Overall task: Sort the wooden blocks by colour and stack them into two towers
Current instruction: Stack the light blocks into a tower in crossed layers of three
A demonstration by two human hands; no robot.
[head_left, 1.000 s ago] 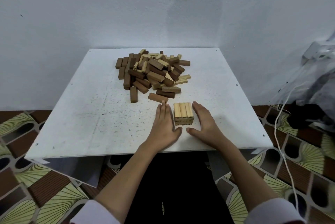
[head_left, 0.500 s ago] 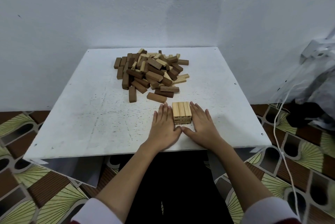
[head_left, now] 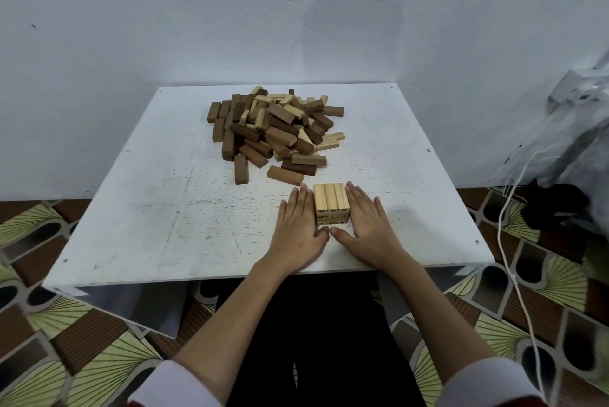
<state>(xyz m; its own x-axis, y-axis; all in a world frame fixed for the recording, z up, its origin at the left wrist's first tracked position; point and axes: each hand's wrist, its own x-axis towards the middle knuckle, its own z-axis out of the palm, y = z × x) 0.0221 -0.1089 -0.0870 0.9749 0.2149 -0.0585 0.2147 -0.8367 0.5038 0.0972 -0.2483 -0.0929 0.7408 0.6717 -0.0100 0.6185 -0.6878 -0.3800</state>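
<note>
Now, light tower: a short stack of pale wooden blocks (head_left: 331, 203) stands on the near middle of the white table (head_left: 138, 209), three blocks side by side on top running away from the person, with at least one crosswise layer showing beneath at the near face.
Left hand: the left hand (head_left: 298, 232) lies palm down on the table, fingers (head_left: 301, 200) straight and together, their inner edge against the left side of the pale stack.
Right hand: the right hand (head_left: 367, 225) mirrors it, flat on the table, fingers (head_left: 357, 200) straight and slightly spread, the inner edge touching the stack's right side.
Thumbs: both thumbs point inward just in front of the stack's near face, their tips nearly meeting; whether they touch the wood cannot be told.
Grip: neither hand curls round anything; the stack sits squarely between the two flat hands.
Pile: a mixed heap of dark and pale blocks (head_left: 276, 133) lies farther back on the table, near its far edge.
Strays: one dark block (head_left: 285, 175) lies flat just beyond the left fingertips, apart from them; another dark block (head_left: 240, 169) lies to its left, pointing toward the person.
Sleeves: white cuffs (head_left: 171, 387) show at the bottom edge.
Surroundings: a patterned floor (head_left: 49, 340) surrounds the table, a white cable (head_left: 514, 275) trails at right, and a plain pale wall (head_left: 197, 11) stands behind.
</note>
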